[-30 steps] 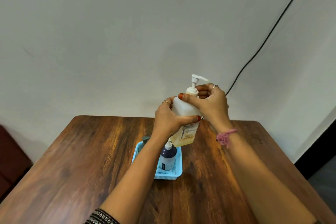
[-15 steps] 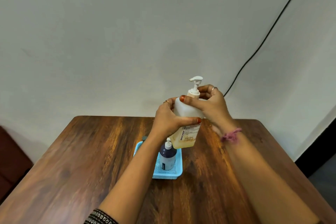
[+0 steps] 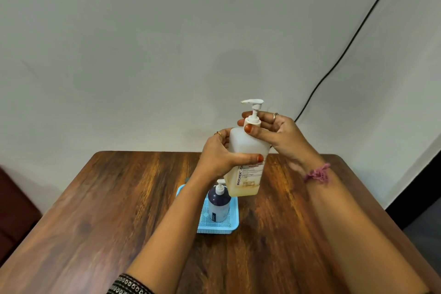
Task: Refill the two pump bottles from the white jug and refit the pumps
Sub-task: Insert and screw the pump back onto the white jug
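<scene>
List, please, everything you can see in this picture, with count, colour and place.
Large bottle: 1, translucent white with yellowish liquid low inside, held above the table.
Pump: 1, white, on the large bottle's neck.
Small bottle: 1, dark blue with a white pump, upright in the tray.
Tray: 1, light blue mesh, mid-table.
Table: 1, brown wood.
Cable: 1, black, running down the wall at right.
Wall: white, behind the table.
Left hand: grips the large bottle's body.
Right hand: pinches the pump's collar.
</scene>
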A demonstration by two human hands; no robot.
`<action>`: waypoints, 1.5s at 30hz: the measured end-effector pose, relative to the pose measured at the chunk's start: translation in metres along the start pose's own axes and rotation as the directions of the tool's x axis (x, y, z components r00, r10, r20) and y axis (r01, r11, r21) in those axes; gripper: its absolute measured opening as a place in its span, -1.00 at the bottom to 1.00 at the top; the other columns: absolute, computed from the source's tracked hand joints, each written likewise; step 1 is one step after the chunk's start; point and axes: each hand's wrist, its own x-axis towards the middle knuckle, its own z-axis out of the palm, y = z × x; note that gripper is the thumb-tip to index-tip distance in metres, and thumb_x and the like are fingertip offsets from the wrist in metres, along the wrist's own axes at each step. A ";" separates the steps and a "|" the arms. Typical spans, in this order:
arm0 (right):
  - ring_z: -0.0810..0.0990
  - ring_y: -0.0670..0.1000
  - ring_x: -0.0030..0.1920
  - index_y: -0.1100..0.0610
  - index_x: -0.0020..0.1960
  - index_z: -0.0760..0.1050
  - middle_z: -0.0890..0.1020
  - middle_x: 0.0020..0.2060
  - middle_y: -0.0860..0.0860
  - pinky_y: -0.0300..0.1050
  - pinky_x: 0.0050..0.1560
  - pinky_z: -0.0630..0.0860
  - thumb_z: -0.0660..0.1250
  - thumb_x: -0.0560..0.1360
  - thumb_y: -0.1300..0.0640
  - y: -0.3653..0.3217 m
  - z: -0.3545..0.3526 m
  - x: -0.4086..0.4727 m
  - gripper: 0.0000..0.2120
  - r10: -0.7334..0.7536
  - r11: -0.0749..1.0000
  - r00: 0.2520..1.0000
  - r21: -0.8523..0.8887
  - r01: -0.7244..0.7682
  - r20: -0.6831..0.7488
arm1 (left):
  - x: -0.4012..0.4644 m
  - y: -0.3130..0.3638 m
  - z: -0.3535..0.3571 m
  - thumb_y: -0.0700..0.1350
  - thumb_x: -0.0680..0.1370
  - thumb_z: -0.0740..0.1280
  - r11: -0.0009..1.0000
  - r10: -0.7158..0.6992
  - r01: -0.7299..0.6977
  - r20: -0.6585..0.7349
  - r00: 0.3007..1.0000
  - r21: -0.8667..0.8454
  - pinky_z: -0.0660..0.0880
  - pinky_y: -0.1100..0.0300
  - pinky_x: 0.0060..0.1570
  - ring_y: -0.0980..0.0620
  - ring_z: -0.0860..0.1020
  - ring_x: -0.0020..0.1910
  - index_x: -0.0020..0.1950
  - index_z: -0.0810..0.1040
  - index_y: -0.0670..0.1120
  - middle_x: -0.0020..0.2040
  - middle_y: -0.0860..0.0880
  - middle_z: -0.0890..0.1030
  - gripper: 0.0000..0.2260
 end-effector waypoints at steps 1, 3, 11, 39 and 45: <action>0.66 0.01 0.07 0.15 0.17 0.57 0.69 0.02 0.05 -0.13 -0.01 0.60 0.42 0.44 0.23 0.001 0.002 0.000 -0.70 -0.005 1.000 0.999 0.008 0.005 -0.035 | 0.000 0.000 0.001 -0.07 0.22 0.64 1.000 0.003 -0.003 -0.011 1.000 -0.005 0.62 0.11 0.00 0.07 0.64 0.00 0.19 0.51 -0.06 0.04 0.02 0.65 -0.40; 0.66 0.03 0.07 0.16 0.17 0.58 0.69 0.02 0.07 -0.06 0.05 0.60 0.45 0.41 0.21 0.005 0.007 0.000 -0.67 -0.015 1.000 0.995 0.010 0.016 -0.094 | 0.001 -0.001 0.002 -0.07 0.22 0.64 1.000 0.008 -0.009 -0.035 0.999 -0.010 0.62 0.15 -0.01 0.07 0.63 0.01 0.18 0.51 -0.04 0.05 0.02 0.64 -0.41; 0.65 -0.04 0.08 0.05 0.15 0.60 0.70 0.01 -0.01 0.09 0.12 0.57 0.53 0.35 0.04 0.022 0.019 0.001 -0.61 -0.063 0.995 0.962 -0.092 0.040 -0.265 | 0.001 -0.011 0.009 0.00 0.18 0.63 0.999 0.027 -0.024 -0.133 0.991 0.023 0.61 0.12 0.03 0.07 0.61 0.05 0.26 0.48 -0.05 0.11 0.03 0.62 -0.30; 0.63 0.00 0.12 0.13 0.29 0.49 0.66 0.11 0.02 -0.03 0.10 0.58 0.40 0.44 0.25 0.075 -0.032 -0.053 -0.58 0.179 0.984 0.957 0.064 -0.169 -0.230 | 0.006 -0.049 0.031 -0.10 0.24 0.61 0.983 -0.064 0.080 0.100 0.993 -0.164 0.56 0.11 0.15 0.08 0.55 0.20 0.29 0.37 -0.02 0.23 0.02 0.56 -0.31; 0.65 0.02 0.09 0.10 0.26 0.49 0.67 0.08 0.05 -0.10 0.07 0.59 0.38 0.45 0.29 0.097 -0.105 -0.045 -0.61 0.216 0.976 0.950 0.067 -0.205 -0.227 | 0.032 -0.052 0.102 -0.08 0.37 0.54 0.984 -0.096 0.110 0.105 0.990 -0.139 0.55 0.16 0.14 0.15 0.54 0.18 0.50 0.28 -0.07 0.34 0.07 0.50 -0.23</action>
